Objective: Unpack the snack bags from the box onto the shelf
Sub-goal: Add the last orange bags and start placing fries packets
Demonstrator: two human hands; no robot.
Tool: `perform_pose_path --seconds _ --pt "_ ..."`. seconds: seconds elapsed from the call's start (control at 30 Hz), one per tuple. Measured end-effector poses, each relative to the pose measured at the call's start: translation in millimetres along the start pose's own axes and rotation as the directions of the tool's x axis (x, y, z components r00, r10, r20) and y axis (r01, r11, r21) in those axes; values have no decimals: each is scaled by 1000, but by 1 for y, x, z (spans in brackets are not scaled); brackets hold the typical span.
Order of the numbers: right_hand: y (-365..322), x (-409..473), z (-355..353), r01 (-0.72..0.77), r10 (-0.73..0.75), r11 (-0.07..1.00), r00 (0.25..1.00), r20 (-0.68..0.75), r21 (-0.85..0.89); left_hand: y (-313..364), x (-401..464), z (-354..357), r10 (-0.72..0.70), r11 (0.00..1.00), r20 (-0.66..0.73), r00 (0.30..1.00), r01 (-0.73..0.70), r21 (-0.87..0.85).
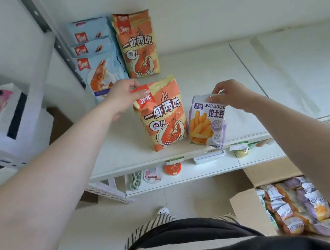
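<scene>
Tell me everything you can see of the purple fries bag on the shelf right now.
The purple fries bag is a small, glossy, puffed packet, lilac and white, printed with golden fries and "WATUDOU". It stands upright at the front edge of the white shelf, just right of the orange shrimp bag, close or touching. The right hand pinches its top seam. It looks sealed.

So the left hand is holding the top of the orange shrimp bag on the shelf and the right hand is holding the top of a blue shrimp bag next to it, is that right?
Not quite. The left hand does hold the top of the orange shrimp bag on the shelf, but the right hand holds the top of a purple fries bag. The head view shows this; the blue shrimp bags stand untouched further back.
</scene>
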State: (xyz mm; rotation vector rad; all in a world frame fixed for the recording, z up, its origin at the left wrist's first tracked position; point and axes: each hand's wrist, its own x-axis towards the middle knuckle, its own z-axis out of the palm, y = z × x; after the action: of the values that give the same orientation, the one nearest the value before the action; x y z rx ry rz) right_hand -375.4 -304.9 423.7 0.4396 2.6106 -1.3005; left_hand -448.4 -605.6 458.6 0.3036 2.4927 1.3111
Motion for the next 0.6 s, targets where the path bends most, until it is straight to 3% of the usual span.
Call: perform_pose_path --seconds 0.2,0.6 --pt "11 26 1 -74 74 997 997 -30 10 1 37 -5 -14 998 52 999 18 -63" --pt "47 79 4 -82 80 996 994 -69 -39 -9 61 3 -75 990 -12 997 73 -119"
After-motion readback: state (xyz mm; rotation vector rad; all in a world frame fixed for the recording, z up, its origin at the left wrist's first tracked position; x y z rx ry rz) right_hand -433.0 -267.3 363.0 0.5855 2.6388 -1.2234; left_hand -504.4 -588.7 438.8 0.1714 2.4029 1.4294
